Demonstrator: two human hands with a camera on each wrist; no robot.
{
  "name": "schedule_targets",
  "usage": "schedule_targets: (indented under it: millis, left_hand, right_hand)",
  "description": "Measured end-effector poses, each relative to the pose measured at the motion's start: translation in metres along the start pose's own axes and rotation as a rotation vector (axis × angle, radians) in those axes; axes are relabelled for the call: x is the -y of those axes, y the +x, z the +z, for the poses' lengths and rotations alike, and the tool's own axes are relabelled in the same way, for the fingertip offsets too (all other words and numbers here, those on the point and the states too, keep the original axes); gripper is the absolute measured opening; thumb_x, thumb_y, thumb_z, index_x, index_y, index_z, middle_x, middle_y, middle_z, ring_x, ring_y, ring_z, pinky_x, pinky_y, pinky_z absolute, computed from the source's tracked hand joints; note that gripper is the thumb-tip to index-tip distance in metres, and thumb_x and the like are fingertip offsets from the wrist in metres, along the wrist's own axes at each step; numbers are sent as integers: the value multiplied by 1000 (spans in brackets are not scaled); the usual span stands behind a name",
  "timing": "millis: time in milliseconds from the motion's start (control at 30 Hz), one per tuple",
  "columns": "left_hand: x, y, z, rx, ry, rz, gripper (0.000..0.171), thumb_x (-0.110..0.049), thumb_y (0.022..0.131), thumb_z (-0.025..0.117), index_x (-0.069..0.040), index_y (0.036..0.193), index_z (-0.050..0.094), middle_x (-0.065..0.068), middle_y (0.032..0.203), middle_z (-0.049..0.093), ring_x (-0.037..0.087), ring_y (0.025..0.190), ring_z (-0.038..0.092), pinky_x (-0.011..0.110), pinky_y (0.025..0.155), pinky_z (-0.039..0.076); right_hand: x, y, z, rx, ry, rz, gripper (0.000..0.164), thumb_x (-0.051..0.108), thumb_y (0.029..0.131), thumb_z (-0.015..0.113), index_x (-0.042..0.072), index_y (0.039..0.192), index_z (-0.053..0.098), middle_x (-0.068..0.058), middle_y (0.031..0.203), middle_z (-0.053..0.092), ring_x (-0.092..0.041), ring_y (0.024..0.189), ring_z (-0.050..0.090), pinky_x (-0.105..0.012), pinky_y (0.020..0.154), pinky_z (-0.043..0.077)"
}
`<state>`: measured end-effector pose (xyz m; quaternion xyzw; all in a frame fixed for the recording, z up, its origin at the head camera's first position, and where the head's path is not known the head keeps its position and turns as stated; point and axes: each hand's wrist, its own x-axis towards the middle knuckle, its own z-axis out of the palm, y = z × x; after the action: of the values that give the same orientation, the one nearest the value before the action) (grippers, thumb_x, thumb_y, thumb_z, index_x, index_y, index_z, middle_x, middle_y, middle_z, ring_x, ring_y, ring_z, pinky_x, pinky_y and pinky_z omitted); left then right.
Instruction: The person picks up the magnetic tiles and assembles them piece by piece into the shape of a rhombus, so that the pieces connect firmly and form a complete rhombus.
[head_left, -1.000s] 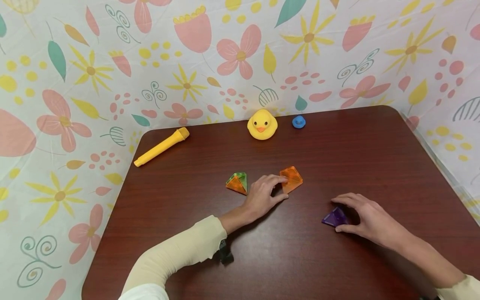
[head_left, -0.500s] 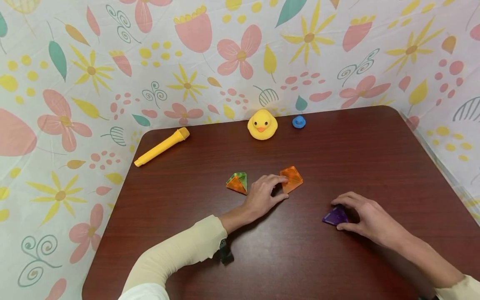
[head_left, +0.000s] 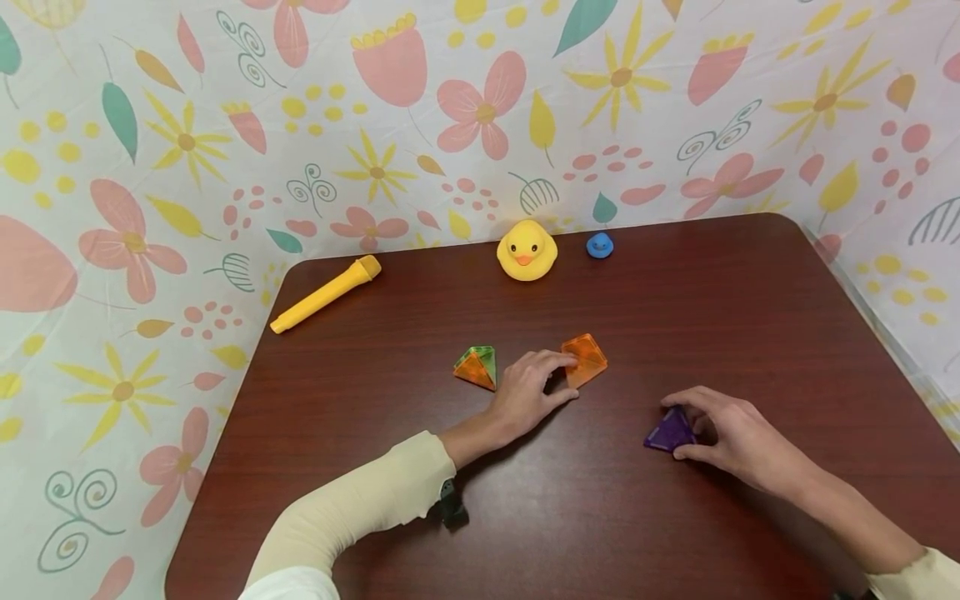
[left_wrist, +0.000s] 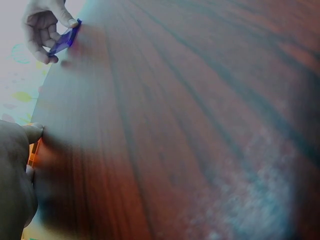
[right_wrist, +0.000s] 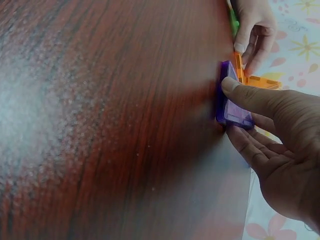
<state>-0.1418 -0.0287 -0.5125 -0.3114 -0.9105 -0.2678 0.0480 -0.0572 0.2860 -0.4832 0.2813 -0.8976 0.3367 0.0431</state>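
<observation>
My right hand point(head_left: 738, 433) pinches a purple triangular magnetic tile piece point(head_left: 670, 431) between thumb and fingers, tilted up at the right of the table. In the right wrist view, the thumb presses one face of the purple piece point(right_wrist: 231, 102) and the fingers lie under its lower edge. Near the middle of the table, my left hand point(head_left: 525, 392) holds an orange magnetic tile shape point(head_left: 588, 360) by its left side, thumb at the lower corner and fingertips on top. Just left of that hand lies a joined green and orange tile shape point(head_left: 476, 369).
Along the back edge sit a yellow rubber duck point(head_left: 527, 250) and a small blue duck point(head_left: 600, 245). A yellow toy microphone point(head_left: 326, 294) lies at the back left. A flowered cloth point(head_left: 420, 183) hangs behind the dark wooden table point(head_left: 570, 517).
The purple piece has turned and tipped up slightly in my right hand, whose fingers have shifted a little. My left hand stays in place on the orange tile shape.
</observation>
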Motion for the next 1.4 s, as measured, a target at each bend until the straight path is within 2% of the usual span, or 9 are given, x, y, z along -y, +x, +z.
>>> schedule_targets:
  millis: [333, 567, 733, 1000, 1167, 1267, 1400]
  left_hand:
    - [0, 0, 0, 1, 6, -4, 47, -39, 95, 82, -20, 138, 72, -6, 138, 69, 13, 123, 63, 31, 99, 54]
    - [1, 0, 1, -2, 2, 2, 46, -38, 95, 82, -21, 137, 72, -5, 136, 70, 14, 120, 65, 31, 97, 55]
    - [2, 0, 2, -9, 3, 9, 47, -39, 95, 83, -21, 137, 72, -6, 135, 70, 12, 119, 65, 29, 97, 54]
    - [2, 1, 2, -5, -1, 4, 47, -39, 94, 83, -21, 137, 72, -7, 135, 69, 12, 123, 64, 30, 100, 53]
    - [2, 1, 2, 2, -3, -3, 47, -38, 94, 84, -21, 136, 72, -6, 135, 69, 13, 123, 63, 31, 100, 53]
    - [2, 0, 1, 2, -2, -3, 47, -38, 94, 84, -21, 136, 72, -6, 136, 70, 13, 123, 64, 31, 101, 53]
    - [3, 0, 1, 1, -6, 1, 47, -38, 94, 84, -20, 136, 72, -6, 136, 70, 14, 123, 64, 32, 101, 53]
  right_hand:
    - [-1, 5, -6, 49, 28, 90, 64, -1, 71, 97, 4, 127, 68, 5, 91, 70, -2, 77, 66, -26, 64, 58]
    - [-3, 6, -6, 23, 24, 78, 56, -4, 74, 94, 4, 124, 70, 7, 92, 72, -4, 82, 68, -25, 67, 59]
    - [-4, 6, -7, 21, 23, 73, 48, -5, 75, 93, 3, 118, 73, 5, 94, 75, -2, 82, 69, -25, 67, 60]
    - [-4, 8, -8, 21, 51, 35, 38, -9, 76, 90, 8, 107, 77, 4, 94, 77, 0, 81, 70, -22, 67, 59]
    - [-4, 13, -9, 24, 51, -3, 40, -7, 78, 90, 18, 105, 76, 9, 94, 76, -1, 82, 71, -20, 67, 58]
    - [-2, 22, -10, 16, 22, -51, 43, -6, 77, 92, 24, 103, 75, 13, 94, 75, -2, 84, 71, -18, 68, 56]
    - [1, 44, -14, -33, -19, -125, 44, -8, 73, 94, 23, 99, 77, 14, 96, 75, -3, 86, 71, -15, 71, 55]
